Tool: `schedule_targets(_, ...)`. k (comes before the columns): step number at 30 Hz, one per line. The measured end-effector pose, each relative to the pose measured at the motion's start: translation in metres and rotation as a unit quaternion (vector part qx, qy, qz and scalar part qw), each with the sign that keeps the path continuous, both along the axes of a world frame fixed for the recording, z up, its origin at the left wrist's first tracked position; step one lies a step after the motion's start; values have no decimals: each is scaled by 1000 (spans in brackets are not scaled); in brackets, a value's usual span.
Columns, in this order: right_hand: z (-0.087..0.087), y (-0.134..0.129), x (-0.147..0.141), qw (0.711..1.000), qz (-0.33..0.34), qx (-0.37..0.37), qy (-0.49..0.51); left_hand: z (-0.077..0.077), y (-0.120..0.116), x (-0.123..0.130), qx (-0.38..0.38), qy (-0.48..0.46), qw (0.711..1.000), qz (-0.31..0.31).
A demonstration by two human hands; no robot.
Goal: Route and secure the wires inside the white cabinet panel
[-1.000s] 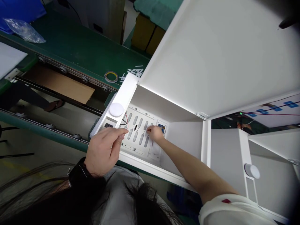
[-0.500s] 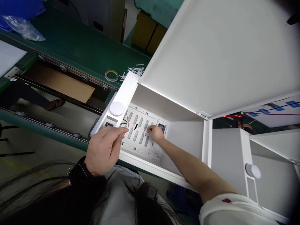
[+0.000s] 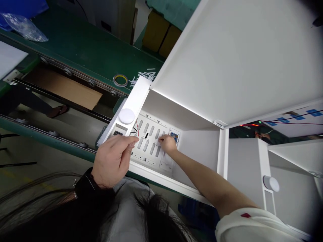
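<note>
A white cabinet (image 3: 199, 148) lies in front of me with its door (image 3: 234, 57) swung up. Its slotted inner panel (image 3: 149, 132) has a small black part (image 3: 146, 135) in the middle. My left hand (image 3: 112, 160) is over the cabinet's near-left end, thumb and forefinger pinched close to a red wire (image 3: 137, 127) and a black wire (image 3: 134, 130). Whether it grips a wire is unclear. Inside, my right hand (image 3: 167, 144) is pinched low over the panel, beside a blue circuit board (image 3: 174, 136). What its fingertips hold is hidden.
A round white knob (image 3: 126, 116) and a black socket (image 3: 117, 133) are on the cabinet's end. Behind lie a tape roll (image 3: 120, 80) and loose white strips (image 3: 144, 76) on the green bench (image 3: 83, 57). Another white cabinet (image 3: 243, 168) stands at right; a co-worker's hand (image 3: 262, 135) shows beyond.
Both hands keep nearly the same pose and place. The view has shifted very slightly.
</note>
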State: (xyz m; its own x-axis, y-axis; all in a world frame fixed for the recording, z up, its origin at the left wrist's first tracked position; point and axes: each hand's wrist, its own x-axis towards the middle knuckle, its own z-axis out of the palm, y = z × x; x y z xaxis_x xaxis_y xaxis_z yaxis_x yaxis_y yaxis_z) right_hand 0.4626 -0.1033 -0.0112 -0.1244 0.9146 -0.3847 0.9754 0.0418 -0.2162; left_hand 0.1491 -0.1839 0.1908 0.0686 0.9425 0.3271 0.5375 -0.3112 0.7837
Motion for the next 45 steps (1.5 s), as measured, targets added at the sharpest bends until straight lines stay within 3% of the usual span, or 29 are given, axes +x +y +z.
schedule_targets(4,4,7,-2,999,-20,-24,12,-1,1,0,1,4,1000,2)
schedule_targets(10,8,8,0,996,91,-8,-15,0,1,0,4,8,1000,5)
schedule_targets(14,15,9,0,993,112,-42,-15,-1,0,0,-1,7,1000,6)
schedule_targets(16,28,14,-2,990,109,-83,-17,-1,-1,0,-4,5,1000,7)
schedule_targets(19,71,28,-11,986,77,-149,11,1,-1,-3,-34,-17,999,17)
schedule_targets(23,167,39,-45,954,44,-226,193,12,3,-5,-145,-116,982,38)
schedule_targets(26,229,29,-88,919,80,-188,336,23,7,0,-206,-149,966,39)
schedule_targets(28,251,17,-117,911,80,-137,380,28,8,7,-230,-152,961,30)
schedule_targets(30,258,6,-138,907,59,-103,404,32,9,12,-244,-157,957,24)
schedule_targets(34,244,7,-145,886,43,-97,452,31,9,8,-215,-123,968,47)
schedule_targets(36,225,18,-130,898,26,-72,432,27,7,1,-199,-98,973,63)
schedule_targets(38,193,32,-105,946,-8,-39,323,21,5,-6,-188,-87,975,77)
schedule_targets(40,150,41,-76,990,-30,-56,123,15,2,-10,-173,-85,977,88)
schedule_targets(42,104,42,-48,990,-21,-128,-53,10,0,-11,-146,-78,983,85)
schedule_targets(45,49,30,-17,973,28,-185,-135,7,-2,-10,-106,-48,990,74)
